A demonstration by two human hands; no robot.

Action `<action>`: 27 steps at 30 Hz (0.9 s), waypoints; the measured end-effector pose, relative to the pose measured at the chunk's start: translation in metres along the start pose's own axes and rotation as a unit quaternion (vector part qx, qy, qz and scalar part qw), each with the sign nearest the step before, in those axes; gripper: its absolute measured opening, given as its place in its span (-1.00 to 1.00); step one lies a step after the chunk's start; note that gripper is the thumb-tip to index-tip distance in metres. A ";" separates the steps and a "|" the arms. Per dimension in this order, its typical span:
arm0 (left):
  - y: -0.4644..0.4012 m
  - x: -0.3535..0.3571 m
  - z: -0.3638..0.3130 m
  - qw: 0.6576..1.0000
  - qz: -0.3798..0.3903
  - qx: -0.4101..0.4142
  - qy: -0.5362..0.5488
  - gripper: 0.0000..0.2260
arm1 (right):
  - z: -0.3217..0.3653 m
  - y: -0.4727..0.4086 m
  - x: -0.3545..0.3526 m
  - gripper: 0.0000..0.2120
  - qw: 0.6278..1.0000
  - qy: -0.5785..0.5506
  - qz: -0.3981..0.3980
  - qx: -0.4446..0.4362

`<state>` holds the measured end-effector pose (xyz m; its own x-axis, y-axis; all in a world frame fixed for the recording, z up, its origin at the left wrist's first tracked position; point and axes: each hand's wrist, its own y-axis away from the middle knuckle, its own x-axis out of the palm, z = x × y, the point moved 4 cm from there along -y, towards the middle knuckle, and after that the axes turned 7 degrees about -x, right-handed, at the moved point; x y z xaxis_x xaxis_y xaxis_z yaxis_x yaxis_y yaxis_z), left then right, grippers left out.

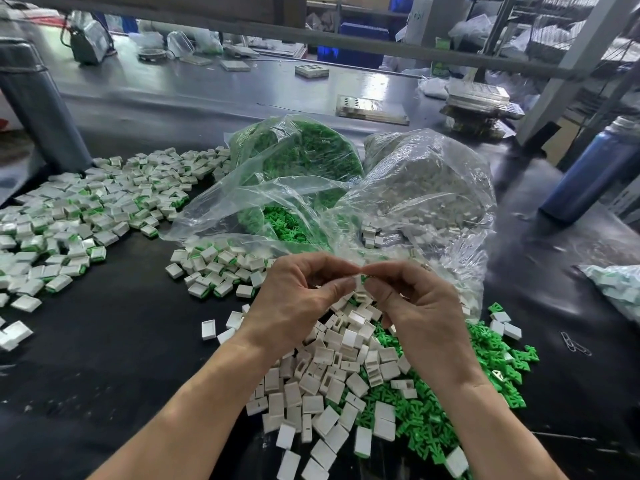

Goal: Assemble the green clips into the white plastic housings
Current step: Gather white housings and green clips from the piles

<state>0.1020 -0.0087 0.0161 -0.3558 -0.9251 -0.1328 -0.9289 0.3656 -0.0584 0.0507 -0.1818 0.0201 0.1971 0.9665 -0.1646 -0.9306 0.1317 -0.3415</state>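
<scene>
Meeting at chest height over the dark surface [114, 341], the two hands work on a single piece: the left hand [294, 299] curls its fingers and thumb round a white housing [356, 283], while the right hand [420, 306] pinches a green clip [364, 279] at the housing's mouth, of which only a sliver of green shows. Held this way, one hand likely steadies the shell while the other pushes the insert home — how far in the clip sits cannot be told, since fingertips cover the joint. The supply is laid out for short reaches: a heap of loose white housings [322, 386] lies directly under the wrists, and loose green clips [450, 403] spread just to its right, the two heaps overlapping. Behind the hands, two clear plastic bags slump open toward the worker, one holding green clips [304, 150] and one holding white parts [426, 178], presumably the bulk stock. Finished pieces [86, 209], white with a green edge showing, are scattered to the left and in a smaller cluster [214, 268] near the left hand, out of the way of the raw parts. The forearms hide part of the housing heap, the crumpled bag film blurs what lies inside, and a blue bottle [588, 168] at the right edge is smeared by the wide lens.
</scene>
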 end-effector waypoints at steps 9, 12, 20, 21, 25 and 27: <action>0.000 0.000 -0.001 1.000 -0.012 -0.003 0.017 -0.85 | -0.003 0.001 0.004 -0.93 0.996 -0.072 0.000 0.055; 0.000 0.000 0.000 1.000 -0.015 -0.016 0.021 -0.85 | -0.002 0.001 0.004 -0.95 0.997 -0.057 0.000 0.046; 0.001 0.001 -0.002 0.999 -0.007 -0.009 0.030 -0.81 | 0.000 0.002 0.005 -0.92 0.999 -0.032 0.018 0.038; 0.001 0.001 -0.002 1.000 -0.008 -0.009 0.027 -0.81 | 0.000 0.002 0.005 -0.92 0.999 -0.030 0.020 0.038; 0.001 0.001 -0.003 1.000 -0.017 -0.008 0.020 -0.89 | 0.002 0.002 0.005 -0.91 0.999 -0.017 0.022 0.035; 0.002 0.000 -0.003 1.000 -0.025 -0.004 0.009 -0.90 | 0.004 0.002 0.005 -0.89 0.999 -0.008 0.028 0.034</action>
<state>0.0994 -0.0087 0.0193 -0.3112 -0.9438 -0.1112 -0.9462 0.3186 -0.0558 0.0480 -0.1757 0.0225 0.1388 0.9763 -0.1662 -0.9590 0.0906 -0.2687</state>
